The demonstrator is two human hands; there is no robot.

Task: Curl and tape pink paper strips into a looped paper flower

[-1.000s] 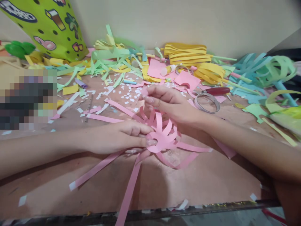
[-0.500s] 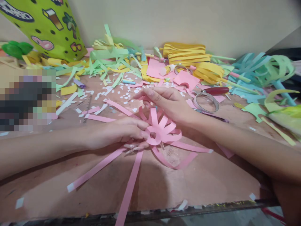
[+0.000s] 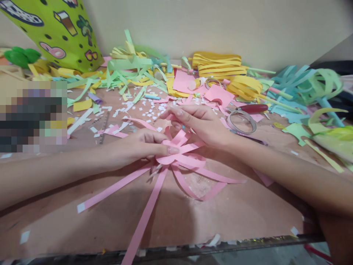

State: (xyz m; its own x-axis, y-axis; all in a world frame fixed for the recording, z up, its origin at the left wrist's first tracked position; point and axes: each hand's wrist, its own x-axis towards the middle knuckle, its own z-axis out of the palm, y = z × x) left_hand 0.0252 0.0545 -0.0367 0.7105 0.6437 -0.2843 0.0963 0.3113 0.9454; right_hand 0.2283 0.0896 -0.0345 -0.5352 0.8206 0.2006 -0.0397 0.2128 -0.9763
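Note:
A pink paper strip flower (image 3: 190,158) is held just above the table, with several loops on its far and right sides and long loose strips fanning out. My left hand (image 3: 149,145) is closed on its middle, the thumb lying across the top and fingers underneath; the centre hole seen earlier is covered. Beyond the loops, my right hand (image 3: 193,119) has its fingers bent and pinched round a pink paper strip, whose end is mostly hidden by the fingers. One loose strip (image 3: 146,217) with a bare length runs toward the table's front edge, and another ends in a white tip.
Small white paper bits (image 3: 135,106) litter the table (image 3: 234,217). A tape roll (image 3: 242,122) and a red-handled tool (image 3: 253,108) lie right of my right hand. Fringed yellow paper (image 3: 217,64), green strips (image 3: 129,66) and a green patterned bag (image 3: 63,33) stand behind.
My left thumb has moved onto the flower's centre and covers its hole. The flower has tilted and shifted slightly left, its loose strips swinging along. My right hand has barely moved.

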